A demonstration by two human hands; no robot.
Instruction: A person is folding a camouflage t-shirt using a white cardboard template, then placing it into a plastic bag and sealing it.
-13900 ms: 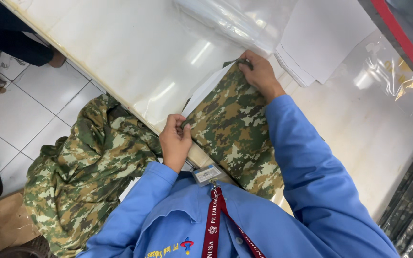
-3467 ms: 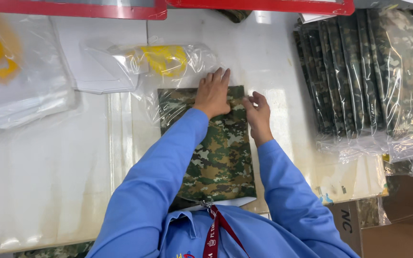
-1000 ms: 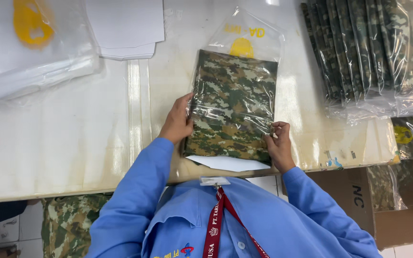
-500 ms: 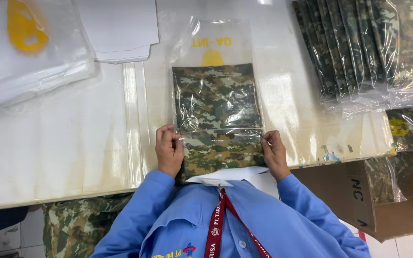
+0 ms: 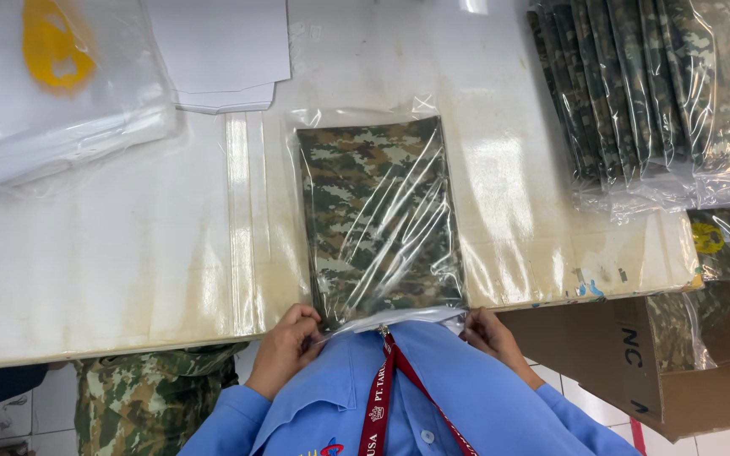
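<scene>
White table (image 5: 111, 253) bears bagged camouflage garment (image 5: 378, 215), left hand (image 5: 285, 350) and right hand (image 5: 490, 333) pinching its near edge.

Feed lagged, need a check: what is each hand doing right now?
Left hand: closed, pinching the near left corner of the clear bag holding the folded camouflage garment.
Right hand: closed on the bag's near right corner.

view: head, single | looks: straight down over table (image 5: 128, 253) | range: close | near edge: wearer's chest
</scene>
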